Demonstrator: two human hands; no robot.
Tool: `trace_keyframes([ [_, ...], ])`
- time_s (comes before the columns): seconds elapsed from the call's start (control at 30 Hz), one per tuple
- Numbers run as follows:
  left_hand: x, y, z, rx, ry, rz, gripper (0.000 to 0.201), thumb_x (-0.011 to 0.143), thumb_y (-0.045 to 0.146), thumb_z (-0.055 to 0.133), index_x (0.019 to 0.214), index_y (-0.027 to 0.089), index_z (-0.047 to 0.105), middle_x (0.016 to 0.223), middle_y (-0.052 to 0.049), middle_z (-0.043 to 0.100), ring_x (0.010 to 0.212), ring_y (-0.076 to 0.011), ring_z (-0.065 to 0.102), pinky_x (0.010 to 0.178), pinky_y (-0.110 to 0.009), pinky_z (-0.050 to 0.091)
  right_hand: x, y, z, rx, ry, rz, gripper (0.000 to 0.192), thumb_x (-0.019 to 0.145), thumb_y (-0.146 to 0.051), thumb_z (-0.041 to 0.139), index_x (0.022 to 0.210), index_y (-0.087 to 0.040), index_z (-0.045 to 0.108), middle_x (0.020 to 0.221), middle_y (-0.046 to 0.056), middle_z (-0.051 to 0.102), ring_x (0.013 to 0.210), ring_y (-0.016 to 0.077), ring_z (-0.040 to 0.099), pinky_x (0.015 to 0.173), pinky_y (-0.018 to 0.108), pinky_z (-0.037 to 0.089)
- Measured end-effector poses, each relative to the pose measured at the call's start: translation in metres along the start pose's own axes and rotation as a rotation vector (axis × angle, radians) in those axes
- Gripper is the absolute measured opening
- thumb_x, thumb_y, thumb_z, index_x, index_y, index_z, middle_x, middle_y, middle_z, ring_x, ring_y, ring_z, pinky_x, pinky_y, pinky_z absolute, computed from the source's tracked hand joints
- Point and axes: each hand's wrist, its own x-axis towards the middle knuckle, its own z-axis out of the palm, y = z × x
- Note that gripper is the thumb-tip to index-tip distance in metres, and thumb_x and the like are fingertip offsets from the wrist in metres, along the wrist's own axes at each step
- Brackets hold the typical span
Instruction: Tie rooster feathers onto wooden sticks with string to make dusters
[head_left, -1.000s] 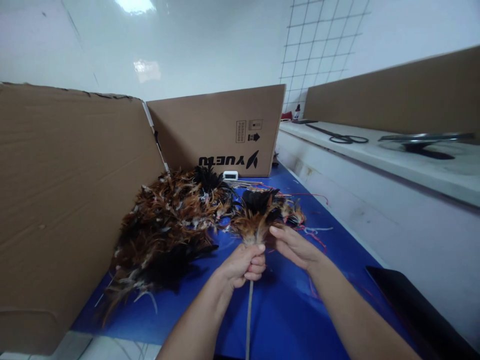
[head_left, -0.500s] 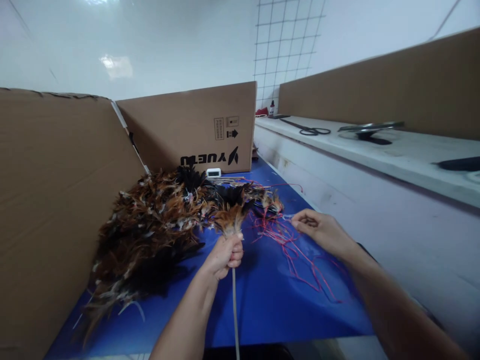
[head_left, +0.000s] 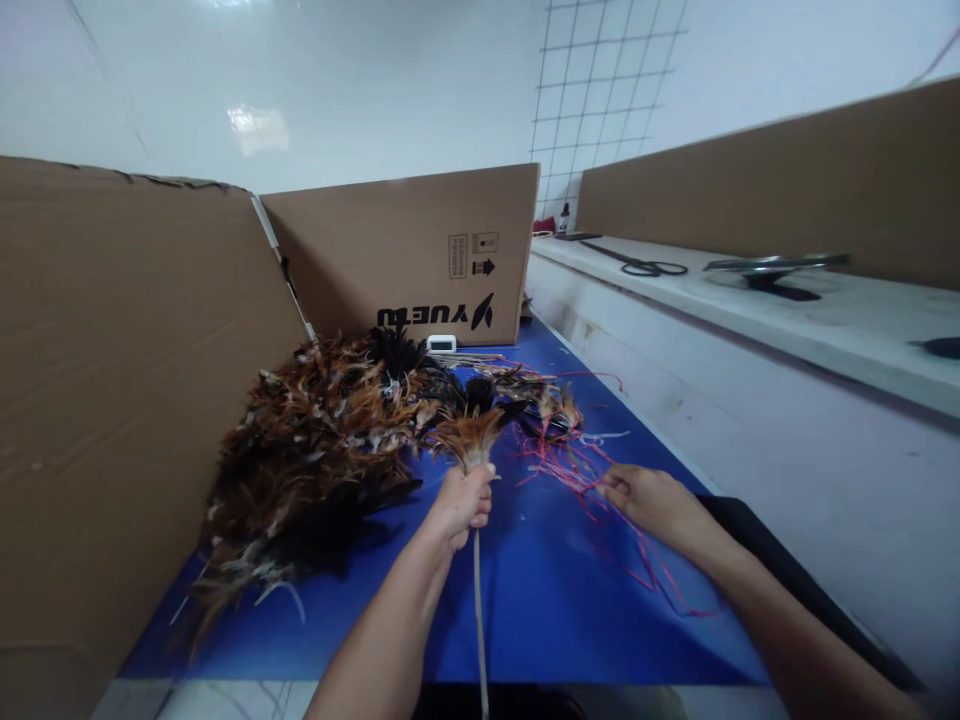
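Landmark for all positions: the blue mat (head_left: 540, 600) on the worktop.

Far left, standing along the mat's left edge: a large cardboard panel (head_left: 112, 400), upright, plain brown. At the mat's far end, a cardboard box (head_left: 405, 255) printed with black lettering and handling symbols. A small white device (head_left: 442, 343) sits at the foot of the box, on the mat's far edge.

On the left half of the mat: a heap of feathers (head_left: 315, 450), brown, orange and black, spreading from the panel toward the mat's middle.

Mat centre: left hand (head_left: 463, 503), fingers closed in a fist around the top of a thin pale stick (head_left: 478, 620). A feather tuft (head_left: 469, 432) fans up out of the fist, rust-coloured with dark tips. The stick runs down from the fist toward the mat's near edge and out of view.

Right of centre on the mat: a loose tangle of red strings (head_left: 577, 470), a few pale strands among them. Right hand (head_left: 652, 500) lies low over this tangle, fingers curled and tips in the strings; it looks to be pinching a strand, though the grip is too blurred to be sure.

At the mat's near right corner: a flat black object (head_left: 787, 570), partly under the right forearm.

Beyond the mat's right edge, on a raised white ledge (head_left: 825, 320): black scissors (head_left: 645, 265) and a shallow metal dish (head_left: 772, 265); a second cardboard panel (head_left: 750, 190) stands behind them.
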Motion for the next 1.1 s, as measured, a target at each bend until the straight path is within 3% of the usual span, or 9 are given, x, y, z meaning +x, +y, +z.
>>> trace_keyframes([
  [0.17,0.002,0.001,-0.003,-0.022,-0.027,0.021,0.04,0.063,0.047,0.063,0.068,0.021,0.033,0.049,0.012,0.026,0.034,-0.0003,0.019,0.033,-0.014,0.01,0.008,0.008,-0.022,0.023,0.124,0.01,0.012,0.074,-0.024,0.047,0.071,-0.024,0.059,0.069,0.002,0.067,0.064,0.0175,0.06,0.055,0.025,0.036],
  [0.37,0.001,0.001,-0.004,-0.03,-0.043,0.032,0.04,0.064,0.045,0.063,0.068,0.021,0.031,0.05,0.011,0.024,0.035,-0.0005,0.018,0.033,-0.014,0.01,0.039,0.025,-0.038,-0.054,0.097,0.046,0.016,0.072,-0.018,0.046,0.074,-0.022,0.061,0.071,0.002,0.068,0.067,0.0164,0.061,0.058,0.023,0.038],
  [0.73,0.003,0.003,-0.003,-0.019,-0.033,0.016,0.042,0.064,0.046,0.063,0.066,0.021,0.029,0.051,0.011,0.024,0.036,-0.0005,0.017,0.033,-0.014,0.009,0.106,0.065,-0.02,-0.105,-0.008,-0.022,0.019,0.063,-0.007,0.056,0.077,-0.017,0.065,0.09,0.007,0.065,0.083,0.0182,0.059,0.071,0.024,0.039],
  [0.93,0.004,0.002,-0.005,-0.017,-0.035,0.008,0.044,0.063,0.047,0.064,0.065,0.021,0.03,0.051,0.011,0.025,0.036,-0.0004,0.018,0.032,-0.014,0.009,0.116,0.076,-0.01,0.0,-0.066,-0.011,0.012,0.066,-0.009,0.053,0.058,-0.016,0.058,0.068,0.006,0.063,0.066,0.0147,0.058,0.062,0.022,0.039],
  [1.1,0.005,0.0,-0.005,-0.02,-0.034,0.007,0.044,0.063,0.047,0.064,0.065,0.021,0.029,0.052,0.011,0.025,0.037,-0.0001,0.017,0.033,-0.014,0.009,0.112,0.083,-0.021,0.173,-0.082,0.011,0.013,0.069,-0.015,0.049,0.057,-0.017,0.053,0.061,0.004,0.062,0.062,0.0143,0.057,0.058,0.022,0.041],
])
